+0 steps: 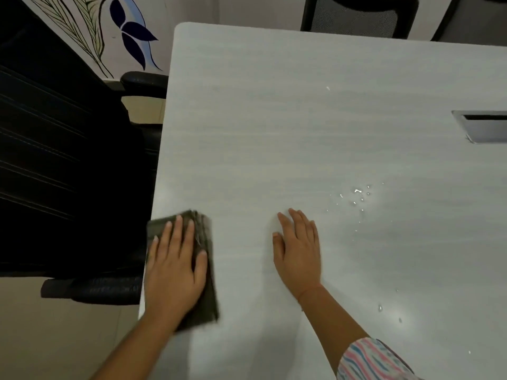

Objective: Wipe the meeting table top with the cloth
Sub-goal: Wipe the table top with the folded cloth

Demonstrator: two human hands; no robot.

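**Bench** [274, 127]: pale grey top, left edge and far corner in view.
**Cloth** [210, 283]: dark, folded, flat on the bench at its left edge; it may overhang the rim, but blur hides this.
**Left hand** [175, 267]: fingers straight, palm pressing the cloth down.
**Right hand** [299, 250]: flat on bare bench, holding nothing, apart from the cloth.
**Droplets** [358, 194]: scattered wet spots right of that hand, more toward the near edge.
**Office chair** [55, 160]: black, against the left edge.
**Step in hand:** a wiping pass along the left edge.
**Next move, by my reckoning:** sweep the cloth rightward to the droplets, with the right hand lifted clear of its path.
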